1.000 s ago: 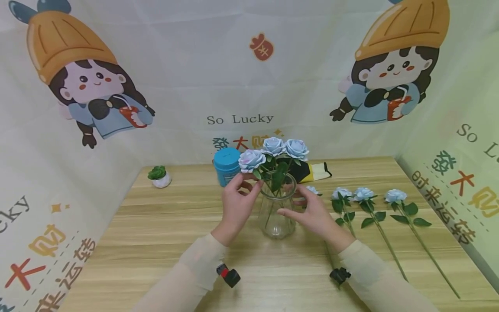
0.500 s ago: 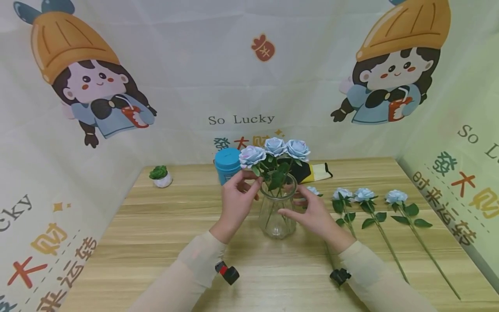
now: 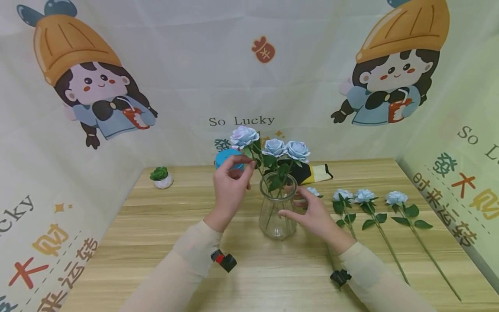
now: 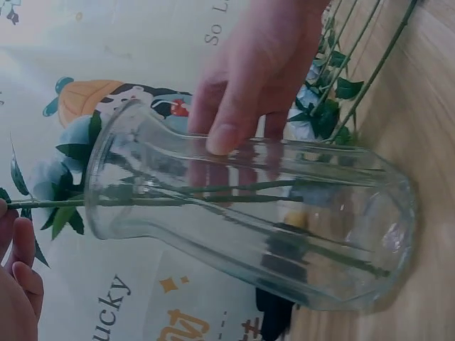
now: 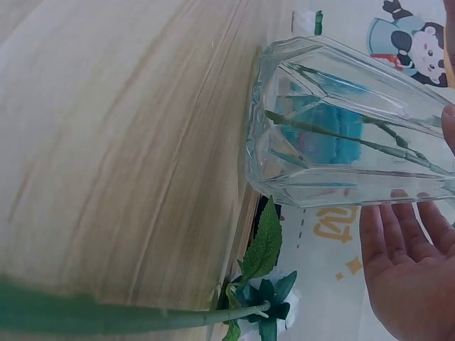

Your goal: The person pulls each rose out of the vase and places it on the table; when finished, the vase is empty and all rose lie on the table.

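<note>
In the head view my left hand (image 3: 231,186) pinches the stem of a pale blue artificial rose (image 3: 244,137). This rose stands higher than two other blue roses (image 3: 297,150) in the clear glass vase (image 3: 277,221). Its stem (image 4: 57,204) passes through the vase mouth, its lower end inside the glass. My right hand (image 3: 315,212) holds the vase from the right, thumb at the near side and fingers (image 5: 398,234) behind the glass. The vase is upright on the table.
Several blue roses (image 3: 396,198) with long stems lie on the wooden table (image 3: 163,260) to the right. Behind the vase are a blue-lidded tub (image 3: 226,157) and a black, yellow and white item (image 3: 312,172). A small potted plant (image 3: 161,177) stands at the back left.
My left hand has moved up and slightly left, raising the left rose above the other two and tilting it outward. My right hand has stayed at the vase.
</note>
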The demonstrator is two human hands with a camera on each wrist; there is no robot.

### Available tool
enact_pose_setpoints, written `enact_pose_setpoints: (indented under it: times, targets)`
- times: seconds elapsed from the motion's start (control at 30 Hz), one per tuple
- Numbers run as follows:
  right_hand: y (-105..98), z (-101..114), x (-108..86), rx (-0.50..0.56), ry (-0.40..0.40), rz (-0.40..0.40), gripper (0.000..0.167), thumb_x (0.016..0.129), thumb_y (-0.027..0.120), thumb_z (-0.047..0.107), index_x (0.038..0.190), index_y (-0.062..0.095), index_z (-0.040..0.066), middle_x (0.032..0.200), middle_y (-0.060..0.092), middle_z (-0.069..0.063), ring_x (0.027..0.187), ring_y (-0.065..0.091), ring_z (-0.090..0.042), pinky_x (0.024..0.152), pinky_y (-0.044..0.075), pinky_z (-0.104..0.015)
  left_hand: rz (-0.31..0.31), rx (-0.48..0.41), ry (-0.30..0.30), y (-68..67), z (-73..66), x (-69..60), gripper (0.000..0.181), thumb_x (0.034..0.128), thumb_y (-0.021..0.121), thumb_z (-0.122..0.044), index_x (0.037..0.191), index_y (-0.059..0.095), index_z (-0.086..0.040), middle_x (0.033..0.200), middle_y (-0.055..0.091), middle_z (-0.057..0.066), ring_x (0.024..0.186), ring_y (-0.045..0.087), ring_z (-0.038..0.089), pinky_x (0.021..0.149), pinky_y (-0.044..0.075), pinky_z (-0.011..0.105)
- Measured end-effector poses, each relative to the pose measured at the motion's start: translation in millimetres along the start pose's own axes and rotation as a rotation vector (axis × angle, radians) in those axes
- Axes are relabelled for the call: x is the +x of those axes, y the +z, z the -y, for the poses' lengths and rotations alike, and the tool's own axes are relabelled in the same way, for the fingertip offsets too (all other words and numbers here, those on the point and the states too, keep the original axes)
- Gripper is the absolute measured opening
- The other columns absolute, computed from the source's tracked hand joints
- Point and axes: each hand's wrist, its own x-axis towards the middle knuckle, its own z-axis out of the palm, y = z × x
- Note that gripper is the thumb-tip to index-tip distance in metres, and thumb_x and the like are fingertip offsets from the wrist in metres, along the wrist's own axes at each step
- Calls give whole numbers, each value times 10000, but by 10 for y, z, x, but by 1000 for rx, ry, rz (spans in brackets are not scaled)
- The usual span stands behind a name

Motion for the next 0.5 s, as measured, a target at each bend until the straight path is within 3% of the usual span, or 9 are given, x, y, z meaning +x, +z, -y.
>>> enact_pose_setpoints:
  times: [0.3,0.5]
  targets:
    - [-1,2,0,7,-10,5,660,856,860,342,1428,561,206,1331,654,-123,1205,664,-374,1019,590,-512,-29,-36,14,-108,-207,215,149,974,725,-142,1053,703,-17,872,678,-57,403,477,140,375,408,248]
    - [-6,15,-6,4,-2,8,666,855,860,347,1431,558,204,1330,655,-125,1208,664,-367,1023,588,-511,-60,-36,67,-236,-425,393,171,984,710,-135,1069,683,11,962,682,-63,423,482,128,397,425,251]
